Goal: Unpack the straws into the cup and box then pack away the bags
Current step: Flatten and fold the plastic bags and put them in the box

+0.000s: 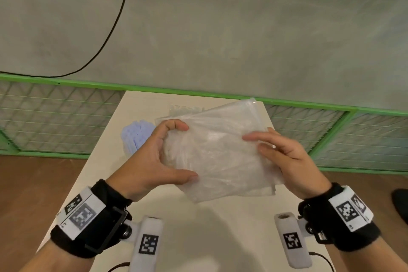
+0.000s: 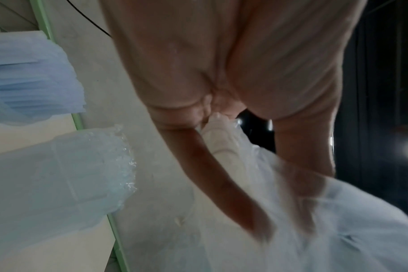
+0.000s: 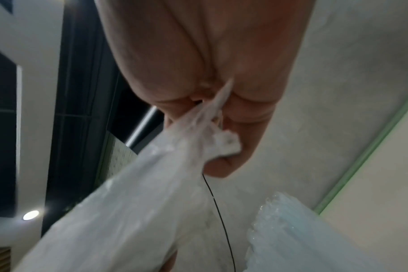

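Note:
A stack of clear, crinkled plastic bags (image 1: pixel 220 150) hangs above the white table (image 1: pixel 220 227), held by both hands. My left hand (image 1: pixel 163 154) grips the stack's left edge, thumb underneath and fingers curled over the top. My right hand (image 1: pixel 280 152) pinches the right edge. In the left wrist view the bags (image 2: pixel 326 220) spread out from my fingers (image 2: pixel 221 174). In the right wrist view the bags (image 3: pixel 133 211) bunch between my thumb and fingers (image 3: pixel 233 147). Clear straws (image 1: pixel 185 109) and pale blue straws (image 1: pixel 136 137) stand behind the bags; their containers are hidden.
The narrow table ends at a green-framed mesh fence (image 1: pixel 55 117) at the back. A black cable (image 1: pixel 114 22) runs over the grey floor beyond. Wooden floor (image 1: pixel 33 183) flanks the table. In the left wrist view the clear straws (image 2: pixel 70 174) and blue straws (image 2: pixel 35 77) sit close by.

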Motion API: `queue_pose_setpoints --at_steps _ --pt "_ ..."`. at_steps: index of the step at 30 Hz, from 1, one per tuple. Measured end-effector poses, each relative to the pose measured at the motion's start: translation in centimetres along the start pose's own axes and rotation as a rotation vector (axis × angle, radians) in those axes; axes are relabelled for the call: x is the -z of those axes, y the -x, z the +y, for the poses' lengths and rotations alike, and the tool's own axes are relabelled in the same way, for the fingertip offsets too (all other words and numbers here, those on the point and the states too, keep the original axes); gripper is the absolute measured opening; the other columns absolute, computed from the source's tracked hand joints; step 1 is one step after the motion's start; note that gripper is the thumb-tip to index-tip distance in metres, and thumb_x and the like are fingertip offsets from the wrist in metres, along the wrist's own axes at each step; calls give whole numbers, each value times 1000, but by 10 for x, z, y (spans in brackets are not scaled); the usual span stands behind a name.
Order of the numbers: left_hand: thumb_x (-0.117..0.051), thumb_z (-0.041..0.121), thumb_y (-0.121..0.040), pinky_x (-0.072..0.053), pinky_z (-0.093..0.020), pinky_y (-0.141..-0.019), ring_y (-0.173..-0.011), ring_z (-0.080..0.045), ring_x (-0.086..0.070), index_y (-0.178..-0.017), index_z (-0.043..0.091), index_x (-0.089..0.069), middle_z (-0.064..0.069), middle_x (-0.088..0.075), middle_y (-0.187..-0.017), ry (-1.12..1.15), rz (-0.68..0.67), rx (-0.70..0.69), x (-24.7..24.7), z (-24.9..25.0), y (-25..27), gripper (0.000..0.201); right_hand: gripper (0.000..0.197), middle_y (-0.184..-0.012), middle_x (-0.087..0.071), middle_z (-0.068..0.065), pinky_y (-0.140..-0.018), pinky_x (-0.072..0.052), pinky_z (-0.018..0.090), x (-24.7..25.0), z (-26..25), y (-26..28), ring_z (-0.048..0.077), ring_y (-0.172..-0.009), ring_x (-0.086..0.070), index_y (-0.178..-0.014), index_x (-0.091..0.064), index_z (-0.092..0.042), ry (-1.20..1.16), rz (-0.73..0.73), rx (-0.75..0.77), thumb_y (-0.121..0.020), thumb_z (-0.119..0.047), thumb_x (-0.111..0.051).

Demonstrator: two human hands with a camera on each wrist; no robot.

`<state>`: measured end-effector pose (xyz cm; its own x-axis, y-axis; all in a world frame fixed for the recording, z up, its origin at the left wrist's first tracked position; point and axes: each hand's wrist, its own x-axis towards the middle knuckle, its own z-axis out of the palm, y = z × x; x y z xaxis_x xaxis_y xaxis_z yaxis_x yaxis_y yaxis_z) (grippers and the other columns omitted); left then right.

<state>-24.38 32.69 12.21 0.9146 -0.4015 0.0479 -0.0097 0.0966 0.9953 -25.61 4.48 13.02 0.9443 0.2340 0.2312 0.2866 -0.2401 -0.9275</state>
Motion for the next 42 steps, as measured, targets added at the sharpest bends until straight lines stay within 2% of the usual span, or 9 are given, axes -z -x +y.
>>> queue_pose_setpoints --at_steps 6,13,17,22,25,28,31,36,42 --pt "-89 26 -46 -53 -54 -93 -121 -23 -53 -119 45 -47 14 -48 -127 -147 56 -65 -4 3 2 87 56 -126 -50 -4 -114 -33 51 -17 -14 1 19 -132 -45 -124 -64 -40 25 35 -60 -74 -63 -70" --pt "-91 21 -47 -53 -49 -94 -123 -26 -54 -115 48 -46 2 -45 -136 -14 71 -139 -6 2 3 85 78 -129 -49 1 -104 -42 19 -24 -14 -1 7 -125 -51 -134 -58 -27 -105 7 -24 -66 -5 -88" --pt "-90 25 -47 -54 -47 -94 -121 -20 -54 -123 48 -36 4 -41 -136 -211 65 -84 -3 -1 2 96 82 -127 -43 -6 -110 -39 27 -18 -12 -3 11 -128 -47 -137 -53 -34 69 -24 0 -70 -1 -85" --pt "-89 17 -55 -34 2 -83 -109 26 -27 -121 40 -30 20 -25 -119 -556 267 -200 -21 0 -5 92 84 -131 -31 -17 -89 -42 9 -44 -10 -2 -16 -113 -42 -141 -44 -37 554 229 99 -69 -23 -85" --pt "-86 5 -59 -27 9 -80 -104 34 -20 -122 30 -29 16 -20 -117 -621 345 -239 -35 -5 -9 89 92 -134 -30 -7 -61 -56 35 -70 -13 0 10 -86 -57 -144 -34 -37 844 284 194 -70 1 -71" --pt "-85 16 -59 -33 4 -86 -115 23 -30 -126 22 -34 4 -26 -129 -571 338 -266 -40 -9 -18 84 96 -135 -34 -3 -55 -54 37 -89 -16 6 17 -83 -55 -143 -23 -43 799 88 352 -70 5 -63" --pt "-78 37 -57 -51 -28 -84 -121 -27 -50 -118 16 -46 -19 -46 -122 -429 230 -207 -35 -10 -22 71 85 -123 -45 -16 -71 -48 25 -84 -20 13 5 -87 -53 -140 -21 -36 431 -130 339 -73 0 -58" --pt "-78 40 -64 -53 -34 -84 -129 -18 -49 -137 39 -39 -3 -43 -141 -52 -29 -86 -16 -9 -4 83 57 -123 -56 -17 -70 -53 33 -66 -28 10 21 -78 -63 -129 -23 -43 82 -214 116 -95 0 -41" --pt "-65 37 -66 -49 -33 -101 -126 -8 -46 -118 63 -34 11 -38 -134 -300 36 -203 -25 -5 -1 65 55 -100 -52 -13 -65 -39 17 -65 -14 0 14 -78 -52 -113 -50 -35 275 196 52 -71 -26 -84"
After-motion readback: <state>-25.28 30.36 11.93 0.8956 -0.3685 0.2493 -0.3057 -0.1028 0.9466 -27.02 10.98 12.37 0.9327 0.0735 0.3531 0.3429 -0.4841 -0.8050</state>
